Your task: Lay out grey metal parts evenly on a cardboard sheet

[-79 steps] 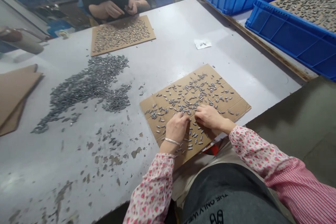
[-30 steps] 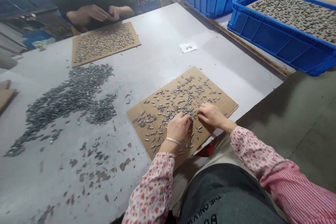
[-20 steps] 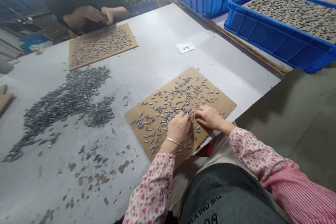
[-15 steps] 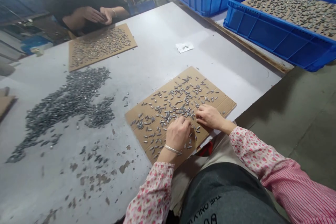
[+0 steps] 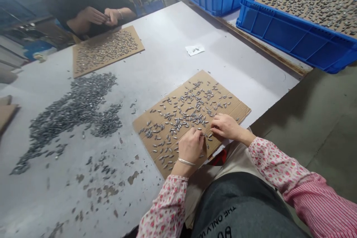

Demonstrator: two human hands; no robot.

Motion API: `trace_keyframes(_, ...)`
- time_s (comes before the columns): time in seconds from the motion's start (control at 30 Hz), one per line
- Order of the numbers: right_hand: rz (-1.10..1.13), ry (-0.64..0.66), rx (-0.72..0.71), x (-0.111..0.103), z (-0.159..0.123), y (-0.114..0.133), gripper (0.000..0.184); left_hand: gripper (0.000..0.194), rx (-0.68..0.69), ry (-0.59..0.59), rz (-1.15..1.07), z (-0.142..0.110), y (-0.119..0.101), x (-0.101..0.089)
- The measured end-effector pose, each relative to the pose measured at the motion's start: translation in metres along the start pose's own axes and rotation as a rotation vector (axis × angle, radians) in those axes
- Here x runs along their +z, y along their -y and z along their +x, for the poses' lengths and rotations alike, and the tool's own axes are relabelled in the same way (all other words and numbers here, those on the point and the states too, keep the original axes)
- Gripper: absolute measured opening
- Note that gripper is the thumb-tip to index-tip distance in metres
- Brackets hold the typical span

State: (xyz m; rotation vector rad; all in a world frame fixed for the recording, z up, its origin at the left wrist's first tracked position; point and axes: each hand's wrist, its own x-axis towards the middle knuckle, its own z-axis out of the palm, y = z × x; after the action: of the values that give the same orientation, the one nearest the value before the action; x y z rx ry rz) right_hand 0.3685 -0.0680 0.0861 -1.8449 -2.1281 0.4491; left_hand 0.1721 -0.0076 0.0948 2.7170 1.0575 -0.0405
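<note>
White table; blue crates, metal pieces

The left hand's fingertips are curling under, hiding any piece they may be pinching; the right hand's are too small to read. The top edge is cutting off the person at upper left, where pixelation is covering the head. The right edge is cropping the nearer blue crate.
</note>
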Motion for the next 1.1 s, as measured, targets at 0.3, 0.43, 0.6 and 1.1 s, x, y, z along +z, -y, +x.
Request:
trace_keyframes(0.3, 0.039, -0.040, 0.088, 0.005, 0.015, 0.006, 0.015, 0.022, -0.162, -0.054, -0.126, 0.003, 0.019, -0.026)
trace_keyframes(0.43, -0.063, -0.037, 0.107, 0.007, 0.025, 0.013, 0.018, 0.024, -0.121, 0.004, -0.083, 0.016, 0.009, -0.026)
trace_keyframes(0.6, -0.154, 0.006, 0.098, 0.004, 0.029, 0.023, 0.016, 0.025, -0.043, 0.034, -0.023, 0.027, 0.008, -0.014)
trace_keyframes(1.1, -0.054, -0.017, 0.100, 0.002, 0.031, 0.003, 0.017, 0.020, -0.097, 0.091, -0.125, 0.026, 0.013, -0.016)
